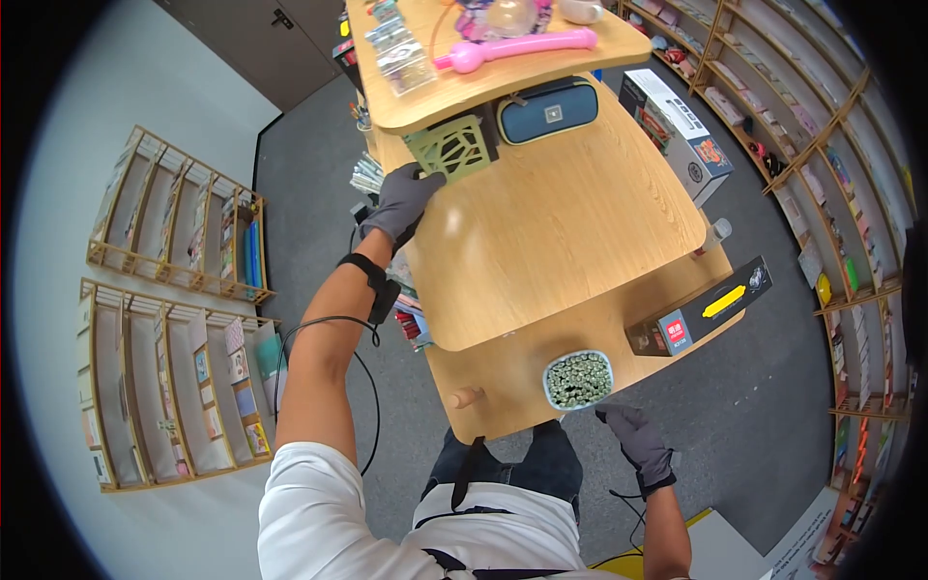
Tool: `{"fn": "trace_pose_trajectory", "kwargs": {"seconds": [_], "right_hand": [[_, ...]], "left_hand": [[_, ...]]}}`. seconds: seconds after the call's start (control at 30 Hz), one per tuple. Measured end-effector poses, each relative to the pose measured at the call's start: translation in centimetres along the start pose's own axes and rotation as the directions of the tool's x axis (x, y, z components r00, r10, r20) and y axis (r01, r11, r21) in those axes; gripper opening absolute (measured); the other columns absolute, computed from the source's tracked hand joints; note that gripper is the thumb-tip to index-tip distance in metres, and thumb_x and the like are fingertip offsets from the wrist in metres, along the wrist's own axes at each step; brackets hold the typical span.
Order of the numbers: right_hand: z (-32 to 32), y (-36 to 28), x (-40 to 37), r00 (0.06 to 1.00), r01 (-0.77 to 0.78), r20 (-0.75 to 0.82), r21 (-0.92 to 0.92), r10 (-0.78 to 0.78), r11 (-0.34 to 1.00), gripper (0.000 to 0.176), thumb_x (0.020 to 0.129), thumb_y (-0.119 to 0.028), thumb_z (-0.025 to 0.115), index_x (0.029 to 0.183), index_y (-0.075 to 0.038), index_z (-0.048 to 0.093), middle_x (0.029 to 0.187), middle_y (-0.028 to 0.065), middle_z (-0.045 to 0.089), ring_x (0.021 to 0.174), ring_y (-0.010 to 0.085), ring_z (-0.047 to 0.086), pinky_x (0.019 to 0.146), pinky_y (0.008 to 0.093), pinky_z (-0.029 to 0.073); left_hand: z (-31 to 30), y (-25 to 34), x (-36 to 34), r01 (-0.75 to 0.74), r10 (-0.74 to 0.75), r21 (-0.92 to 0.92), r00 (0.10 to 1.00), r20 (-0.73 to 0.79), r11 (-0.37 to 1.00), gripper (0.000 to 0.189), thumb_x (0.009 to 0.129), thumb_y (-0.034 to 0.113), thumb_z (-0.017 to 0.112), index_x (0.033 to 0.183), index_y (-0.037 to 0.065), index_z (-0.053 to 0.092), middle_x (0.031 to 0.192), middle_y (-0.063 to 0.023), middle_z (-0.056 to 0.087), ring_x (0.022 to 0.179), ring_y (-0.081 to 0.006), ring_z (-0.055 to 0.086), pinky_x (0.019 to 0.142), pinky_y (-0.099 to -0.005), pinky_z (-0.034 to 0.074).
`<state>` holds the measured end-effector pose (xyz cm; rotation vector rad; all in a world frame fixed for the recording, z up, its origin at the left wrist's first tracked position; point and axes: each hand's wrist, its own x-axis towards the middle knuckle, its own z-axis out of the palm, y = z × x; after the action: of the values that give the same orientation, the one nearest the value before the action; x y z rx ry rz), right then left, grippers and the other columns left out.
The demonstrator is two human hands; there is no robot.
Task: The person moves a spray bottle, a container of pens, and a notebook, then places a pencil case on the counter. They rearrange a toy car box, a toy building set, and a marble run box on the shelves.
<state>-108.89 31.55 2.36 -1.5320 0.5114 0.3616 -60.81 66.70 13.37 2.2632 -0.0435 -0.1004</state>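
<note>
My left hand [401, 203], in a grey glove, grips the lower left edge of a green openwork bookend-like panel [454, 150] with a cut-out lattice pattern. The panel stands at the back left of the middle wooden shelf [551, 222], beside a blue zip case [548, 111]. My right hand [638, 445], also gloved, hangs just beyond the front edge of the lower shelf, its fingers loosely extended and holding nothing visible. Closest to it is a light-blue tub [578, 380] packed with small greenish round-ended items.
A black box [701, 307] with a yellow mark lies on the lower shelf. On the upper shelf is a pink wand-shaped item [517, 48]. A carton [677, 135] stands behind at right. Wooden racks [174, 387] line the walls. A cable hangs from my left forearm.
</note>
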Motion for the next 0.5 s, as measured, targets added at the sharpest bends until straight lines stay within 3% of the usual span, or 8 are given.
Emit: {"fn": "trace_pose_trajectory", "kwargs": {"seconds": [0.2, 0.3, 0.33, 0.4, 0.43, 0.5], "right_hand": [[7.2, -3.0, -2.3, 0.994, 0.042, -0.104, 0.025, -0.039, 0.999, 0.027, 0.106, -0.019, 0.064, 0.118, 0.000, 0.078, 0.112, 0.0089, 0.080, 0.105, 0.0165, 0.073, 0.098, 0.0320, 0.054], [11.4, -3.6, -3.6, 0.979, 0.049, -0.199, 0.000, -0.048, 0.999, 0.028, 0.106, -0.020, 0.063, 0.117, 0.000, 0.079, 0.110, 0.0083, 0.080, 0.103, 0.0176, 0.074, 0.097, 0.0324, 0.054], [12.5, -3.7, -3.5, 0.967, 0.026, -0.255, -0.006, -0.026, 1.000, 0.028, 0.107, -0.020, 0.062, 0.117, 0.000, 0.079, 0.109, 0.0090, 0.080, 0.102, 0.0181, 0.074, 0.097, 0.0327, 0.054], [14.4, -4.4, -3.5, 0.933, -0.016, -0.359, -0.016, 0.009, 1.000, 0.028, 0.107, -0.020, 0.061, 0.115, 0.000, 0.079, 0.107, 0.0103, 0.080, 0.101, 0.0191, 0.075, 0.097, 0.0334, 0.055], [15.6, -6.1, -3.6, 0.931, -0.009, -0.365, -0.025, -0.001, 1.000, 0.028, 0.107, -0.020, 0.061, 0.115, 0.000, 0.079, 0.107, 0.0103, 0.080, 0.101, 0.0191, 0.075, 0.097, 0.0334, 0.055], [18.6, -9.9, -3.1, 0.924, 0.120, -0.363, -0.015, -0.117, 0.993, 0.030, 0.108, -0.021, 0.061, 0.118, 0.002, 0.078, 0.106, 0.0092, 0.080, 0.101, 0.0176, 0.074, 0.097, 0.0323, 0.055]], "left_hand": [[-2.6, -1.9, -0.3, -0.133, 0.131, 0.012, 0.985, 0.111, 0.991, 0.049, 0.090, 0.030, 0.081, 0.125, -0.004, 0.074, 0.103, -0.0079, 0.078, 0.087, -0.0129, 0.068, 0.078, -0.0293, 0.054], [-1.8, -7.1, 0.1, -0.391, 0.409, -0.202, 0.911, 0.056, 0.898, 0.049, 0.090, 0.030, 0.080, 0.124, -0.005, 0.074, 0.103, -0.0104, 0.079, 0.088, -0.0134, 0.069, 0.081, -0.0285, 0.055], [-2.8, -7.3, -1.1, -0.393, 0.414, -0.220, 0.909, 0.052, 0.893, 0.049, 0.090, 0.030, 0.080, 0.124, -0.005, 0.074, 0.103, -0.0104, 0.079, 0.088, -0.0134, 0.069, 0.081, -0.0285, 0.055], [-5.4, -7.6, -4.2, -0.461, 0.498, -0.208, 0.846, 0.190, 0.862, 0.042, 0.094, 0.027, 0.078, 0.120, -0.005, 0.076, 0.106, -0.0125, 0.079, 0.090, -0.0145, 0.070, 0.083, -0.0291, 0.056], [-6.9, -7.9, -5.5, -0.468, 0.506, -0.217, 0.843, 0.181, 0.857, 0.042, 0.094, 0.027, 0.078, 0.120, -0.005, 0.076, 0.106, -0.0125, 0.079, 0.090, -0.0145, 0.070, 0.083, -0.0291, 0.056], [-9.7, -8.2, -7.8, -0.309, 0.423, -0.347, 0.844, 0.329, 0.886, 0.036, 0.097, 0.025, 0.075, 0.114, -0.006, 0.077, 0.102, -0.0119, 0.078, 0.088, -0.0144, 0.070, 0.082, -0.0297, 0.057]]}}
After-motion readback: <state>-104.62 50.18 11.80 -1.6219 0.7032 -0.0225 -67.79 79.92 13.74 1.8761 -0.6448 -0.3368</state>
